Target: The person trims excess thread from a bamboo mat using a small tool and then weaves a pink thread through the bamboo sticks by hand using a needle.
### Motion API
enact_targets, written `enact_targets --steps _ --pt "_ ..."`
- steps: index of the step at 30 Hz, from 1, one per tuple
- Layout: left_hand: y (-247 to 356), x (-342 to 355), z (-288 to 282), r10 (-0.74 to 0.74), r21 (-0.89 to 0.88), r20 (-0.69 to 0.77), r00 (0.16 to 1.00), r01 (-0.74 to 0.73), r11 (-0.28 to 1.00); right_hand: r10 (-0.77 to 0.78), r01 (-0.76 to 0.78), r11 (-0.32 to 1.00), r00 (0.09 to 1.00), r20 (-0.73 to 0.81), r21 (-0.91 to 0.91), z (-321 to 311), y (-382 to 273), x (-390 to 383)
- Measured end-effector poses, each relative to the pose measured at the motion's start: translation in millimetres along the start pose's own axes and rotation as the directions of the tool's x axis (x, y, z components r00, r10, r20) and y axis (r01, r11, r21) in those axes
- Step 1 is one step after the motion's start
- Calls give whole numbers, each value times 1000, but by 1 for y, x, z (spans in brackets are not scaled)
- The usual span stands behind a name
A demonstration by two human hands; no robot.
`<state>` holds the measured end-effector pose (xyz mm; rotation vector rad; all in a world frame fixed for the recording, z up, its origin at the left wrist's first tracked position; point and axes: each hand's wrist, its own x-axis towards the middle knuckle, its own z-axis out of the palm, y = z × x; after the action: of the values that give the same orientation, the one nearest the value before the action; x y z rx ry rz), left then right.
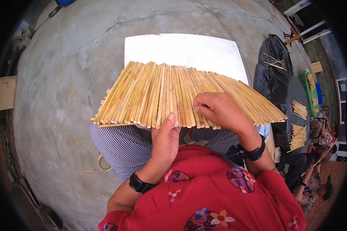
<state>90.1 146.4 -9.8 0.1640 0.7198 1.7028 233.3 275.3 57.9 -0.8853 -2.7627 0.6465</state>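
Observation:
A mat of yellow reed sticks (154, 96), laid side by side and joined with thin thread, fans out across my lap and over a white board (181, 48). My left hand (166, 138) grips the mat's near edge, its thumb on top of the stick ends and its fingers hidden underneath. Over the mat, right of that thumb, my right hand (219, 109) is closed in a pinch on a small dark thing (203, 105) whose kind I cannot make out. Thin thread (187, 106) runs from the pinch across the sticks to the left.
To the right, bundles of reed sticks (298, 137) lie on a dark covered surface (283, 100). Beyond it is a green tray (309, 90) with more sticks. Other people (316, 188) sit at the lower right. A yellow tape roll (103, 163) rests on the concrete floor (54, 138).

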Motion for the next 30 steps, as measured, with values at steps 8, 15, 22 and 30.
enact_targets --steps 8,15,22,30 --pt "6 1 -2 -7 -110 8 1000 8 994 -81 43 987 963 256 152 -38 3 23" --pt "5 0 -11 -31 -37 21 999 31 999 -43 -10 993 902 429 120 -44 3 91" --pt "-2 -2 -42 -71 -103 197 978 92 990 -49 -142 948 818 573 284 -8 30 112" --pt "0 2 -61 -147 -131 257 955 185 974 15 -331 888 717 697 321 14 43 121"
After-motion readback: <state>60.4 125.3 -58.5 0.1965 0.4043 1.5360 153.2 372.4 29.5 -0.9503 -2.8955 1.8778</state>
